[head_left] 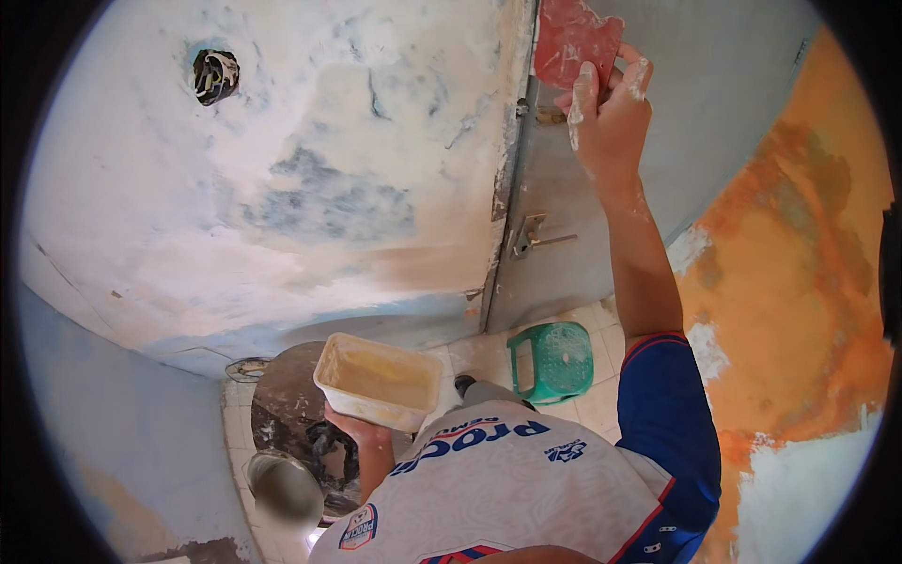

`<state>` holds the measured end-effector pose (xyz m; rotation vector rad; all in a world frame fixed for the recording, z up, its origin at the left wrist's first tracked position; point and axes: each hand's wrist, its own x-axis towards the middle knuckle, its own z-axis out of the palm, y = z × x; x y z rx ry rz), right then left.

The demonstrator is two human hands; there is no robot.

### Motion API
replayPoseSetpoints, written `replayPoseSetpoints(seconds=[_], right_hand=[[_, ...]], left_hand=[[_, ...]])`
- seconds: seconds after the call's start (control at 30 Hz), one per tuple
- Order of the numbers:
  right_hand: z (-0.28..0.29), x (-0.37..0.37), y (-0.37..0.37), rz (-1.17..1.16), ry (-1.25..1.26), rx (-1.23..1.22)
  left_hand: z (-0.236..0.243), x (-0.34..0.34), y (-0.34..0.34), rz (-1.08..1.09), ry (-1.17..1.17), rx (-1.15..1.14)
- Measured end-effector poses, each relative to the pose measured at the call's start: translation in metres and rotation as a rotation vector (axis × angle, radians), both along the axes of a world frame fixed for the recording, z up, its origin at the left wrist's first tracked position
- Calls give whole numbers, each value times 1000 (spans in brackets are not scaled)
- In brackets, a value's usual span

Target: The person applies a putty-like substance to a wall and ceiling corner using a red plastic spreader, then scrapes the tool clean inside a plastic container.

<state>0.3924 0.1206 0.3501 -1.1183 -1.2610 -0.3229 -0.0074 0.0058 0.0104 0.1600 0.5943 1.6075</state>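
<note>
My right hand (613, 117) is raised at the upper right, its fingers and thumb closed on a red plastic putty scraper (575, 42) with a ragged, putty-smeared edge. The scraper overlaps the edge between the white wall and the grey door; whether it touches either I cannot tell. Pale smears mark my fingers. Low in front of my body, my left hand (362, 432) grips a cream rectangular plastic tub (371, 406) from below and the side. Yellowish residue coats the tub's inside. The wall (413, 179) carries uneven white putty with blue-grey patches.
The grey door (601, 254) has a lever handle (545, 242). An open electrical box (215, 77) with wires sits in the wall. Below are a green plastic stool (554, 360), a dark round table (282, 381) and a round container (285, 491). Patchy orange wall (780, 310) stands on the right.
</note>
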Motion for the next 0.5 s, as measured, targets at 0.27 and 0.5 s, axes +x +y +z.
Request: replayPoseSetpoints(seconds=[0.27,0.5], right_hand=[[2,21,30,207,176,104],[22,36,60,496,245,380]], left_hand=[[-13,-1,16,-100,-30,82],[-19,-9,32,-95,-11,42]])
